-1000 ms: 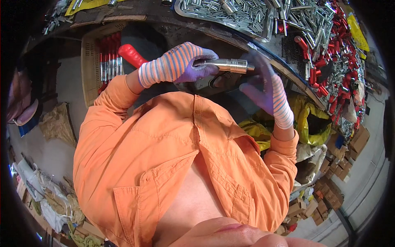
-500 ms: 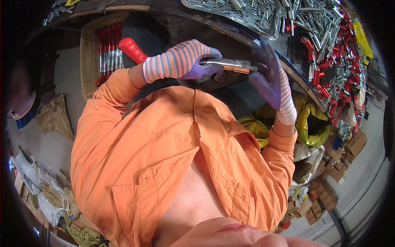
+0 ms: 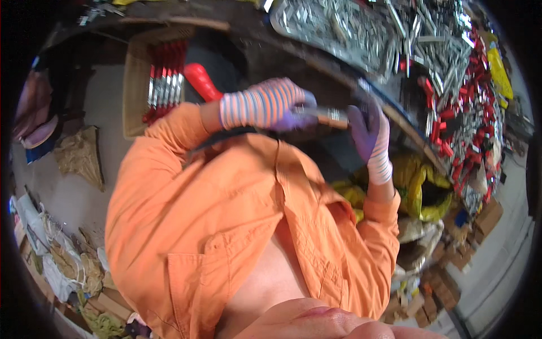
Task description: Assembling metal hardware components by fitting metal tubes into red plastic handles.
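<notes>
My left hand, in a striped glove with purple fingers, is closed around a silvery cylindrical metal tool. A red grip sticks out beyond my left wrist; the hand hides whether it joins the metal part. My right hand, gloved alike, is at the tool's right end with thumb and fingers apart. Blur hides whether it touches that end. At the left, a tan plastic crate holds several red-and-silver tools in a row.
A bench at the upper right bears a metal tray of silvery parts and a heap of red-handled pieces. Below its edge is a yellow sack. Cardboard boxes lie at the right, a brown sack on the left floor.
The whole view has shifted, so crate and bench appear further right. My right hand's fingers have turned about the tool's end, the thumb now upright beside it. My left hand keeps its hold.
</notes>
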Motion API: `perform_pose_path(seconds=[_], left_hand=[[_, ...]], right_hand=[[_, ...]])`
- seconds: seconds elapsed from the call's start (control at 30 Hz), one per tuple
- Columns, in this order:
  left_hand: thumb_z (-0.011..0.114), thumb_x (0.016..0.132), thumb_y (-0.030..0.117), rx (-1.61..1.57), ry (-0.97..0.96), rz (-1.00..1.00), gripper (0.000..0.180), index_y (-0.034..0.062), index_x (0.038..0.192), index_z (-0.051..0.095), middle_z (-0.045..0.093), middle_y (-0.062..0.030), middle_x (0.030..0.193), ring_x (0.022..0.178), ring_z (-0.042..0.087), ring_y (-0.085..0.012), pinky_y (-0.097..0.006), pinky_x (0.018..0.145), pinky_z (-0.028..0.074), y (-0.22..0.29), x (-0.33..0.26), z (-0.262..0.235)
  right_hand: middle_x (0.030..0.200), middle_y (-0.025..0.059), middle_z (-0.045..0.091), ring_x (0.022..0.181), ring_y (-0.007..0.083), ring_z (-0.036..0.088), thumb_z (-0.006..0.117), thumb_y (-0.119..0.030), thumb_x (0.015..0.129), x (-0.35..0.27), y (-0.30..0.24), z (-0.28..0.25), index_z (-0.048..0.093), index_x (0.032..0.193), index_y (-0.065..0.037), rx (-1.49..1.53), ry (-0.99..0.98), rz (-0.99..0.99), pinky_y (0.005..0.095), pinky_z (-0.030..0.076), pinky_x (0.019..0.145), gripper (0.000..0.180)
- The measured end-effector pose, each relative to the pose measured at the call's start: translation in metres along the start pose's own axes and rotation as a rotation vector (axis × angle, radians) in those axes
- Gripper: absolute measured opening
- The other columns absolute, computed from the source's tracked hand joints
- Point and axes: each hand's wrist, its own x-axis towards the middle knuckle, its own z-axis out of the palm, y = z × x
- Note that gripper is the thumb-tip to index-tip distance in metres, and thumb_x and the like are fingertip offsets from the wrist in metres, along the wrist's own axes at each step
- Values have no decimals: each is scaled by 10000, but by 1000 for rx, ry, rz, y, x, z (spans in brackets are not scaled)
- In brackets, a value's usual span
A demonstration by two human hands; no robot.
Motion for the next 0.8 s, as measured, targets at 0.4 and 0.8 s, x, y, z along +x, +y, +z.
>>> perform_pose_path(seconds=[0.4, 0.8], left_hand=[[667, 842, 299, -1, 45, -54, 300, 88, 1055, 679, 671, -187, 818, 736, 648, -359, -374, 678, 515, 7, -4, 1], [604, 938, 265, -744, -213, 82, 309, 9, 1111, 614, 657, -32, 822, 746, 582, -86, -254, 680, 491, 15, 13, 22]], right_hand=[[911, 38, 599, 705, 73, 548, 544, -52, 919, -5, 12, 11, 492, 1299, -40, 121, -21, -91, 213, 427, 597, 384], [762, 62, 671, 686, 173, 638, 725, -187, 764, 2, 25, 11, 597, 1157, 16, 562, 14, -253, 301, 495, 779, 461]])
